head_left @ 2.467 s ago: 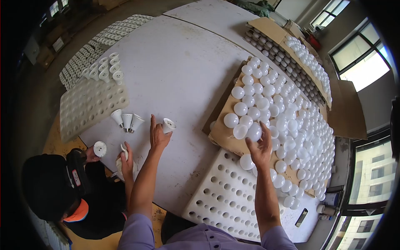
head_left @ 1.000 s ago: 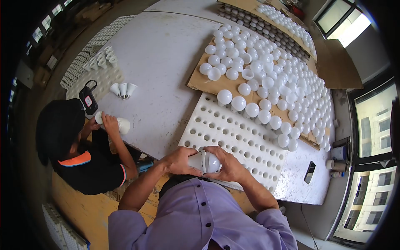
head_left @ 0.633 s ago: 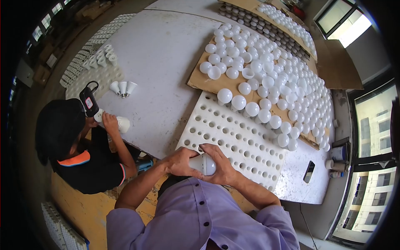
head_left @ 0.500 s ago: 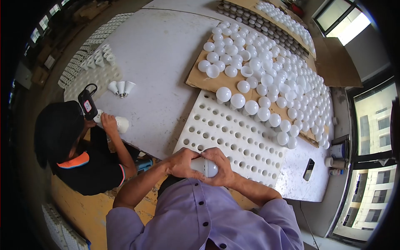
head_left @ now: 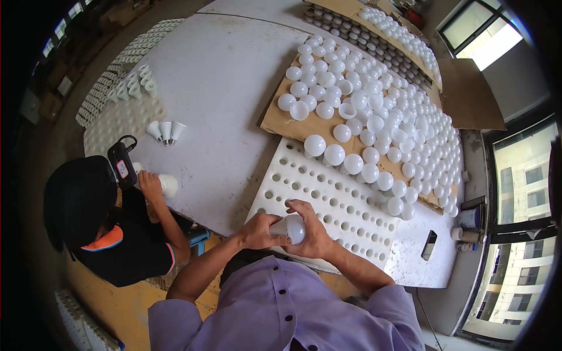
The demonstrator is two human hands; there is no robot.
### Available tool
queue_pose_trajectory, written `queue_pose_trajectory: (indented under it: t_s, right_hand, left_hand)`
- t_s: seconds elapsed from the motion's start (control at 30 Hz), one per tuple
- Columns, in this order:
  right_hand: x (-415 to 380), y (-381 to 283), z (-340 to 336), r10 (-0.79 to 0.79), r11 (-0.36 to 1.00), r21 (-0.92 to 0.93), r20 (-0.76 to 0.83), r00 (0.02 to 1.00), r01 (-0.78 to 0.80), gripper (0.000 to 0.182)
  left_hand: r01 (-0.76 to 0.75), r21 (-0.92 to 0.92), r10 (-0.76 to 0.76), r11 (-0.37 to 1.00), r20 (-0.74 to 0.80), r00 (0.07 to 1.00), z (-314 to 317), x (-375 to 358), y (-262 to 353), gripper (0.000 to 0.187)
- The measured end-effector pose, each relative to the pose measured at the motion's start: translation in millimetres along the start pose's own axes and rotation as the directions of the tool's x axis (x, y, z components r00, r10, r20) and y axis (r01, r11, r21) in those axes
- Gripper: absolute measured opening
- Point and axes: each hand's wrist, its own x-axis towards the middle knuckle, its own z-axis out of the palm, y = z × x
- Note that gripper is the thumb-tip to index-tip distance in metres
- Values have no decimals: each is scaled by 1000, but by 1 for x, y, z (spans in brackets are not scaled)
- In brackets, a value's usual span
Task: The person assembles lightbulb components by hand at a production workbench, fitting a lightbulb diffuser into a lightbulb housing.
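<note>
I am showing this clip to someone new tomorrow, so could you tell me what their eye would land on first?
Most striking is the mass of white bulb domes spread over cardboard across the right of the round table. Near the table's front edge, the left hand and right hand grip one bulb over a white foam tray full of holes. At left, a co-worker in black handles another bulb.

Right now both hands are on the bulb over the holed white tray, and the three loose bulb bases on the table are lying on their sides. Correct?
Not quite. In the head view the three bulb bases stand upright, not on their sides. The rest holds: the left hand and right hand both hold the bulb over the holed white tray.
</note>
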Motion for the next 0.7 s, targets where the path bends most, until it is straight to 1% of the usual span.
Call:
queue_pose_trajectory:
  t_s: [0.03,0.07,0.1,0.13,0.17,0.23,0.27,0.3,0.37,0.43,0.47,0.5,0.53,0.57,0.6,0.63,0.7]
  right_hand:
    - [-1,6,2,3,1000,1,0,1000,-3,75]
    - [-5,16,6,202,967,143,87,976,-213,75]
    - [0,13,3,313,917,206,154,937,-341,73]
    - [4,11,0,419,848,252,218,881,-466,72]
    - [6,18,3,420,848,248,227,879,-469,72]
    - [11,34,11,295,899,309,95,951,-310,71]
    - [11,39,12,352,861,347,122,928,-372,71]
    - [14,39,11,354,861,342,129,926,-376,71]
    - [24,41,7,424,877,182,145,894,-445,68]
    - [42,47,-1,397,892,195,93,913,-408,65]
    - [49,64,-6,249,968,8,-32,968,-249,67]
    - [63,78,-12,95,980,-165,-114,989,-113,71]
    - [81,82,-18,54,959,-267,-170,984,-99,72]
    - [96,93,-20,9,937,-341,-178,984,-71,71]
    - [111,103,-23,-6,904,-425,-128,992,-50,69]
    - [122,112,-22,88,869,-481,-88,992,-120,68]
    - [142,133,-16,160,784,-611,34,987,-106,70]
  left_hand:
    - [2,-1,-2,1000,2,1000,-3,2,-2,58]
    - [-4,-39,2,999,-41,999,-6,5,-4,58]
    - [-9,-82,2,997,-84,996,-8,8,-5,58]
    - [82,-150,-94,985,-74,993,-11,10,-5,56]
    - [81,-159,-95,984,-79,992,-12,12,-7,56]
    - [-5,-46,-4,999,-184,983,-17,16,-10,55]
    - [-6,-53,-4,999,-187,982,-19,17,-13,55]
    - [8,-45,-16,999,-188,982,-21,20,-17,53]
    - [17,-40,-25,999,-196,980,-21,24,-35,50]
    - [-142,-180,56,973,-414,909,-25,27,-37,46]
    - [1,-224,-99,975,-426,899,-29,21,-38,40]
    - [1,-226,-101,974,-431,897,-32,22,-50,40]
    - [50,-260,-173,964,-476,862,-34,23,-74,39]
    - [99,-295,-246,950,-518,819,-36,25,-95,38]
    - [121,-206,-216,971,-546,809,-43,26,-108,40]
    - [130,-199,-223,971,-568,793,-53,25,-109,40]
    - [198,-65,-187,978,-694,696,-79,30,-109,43]
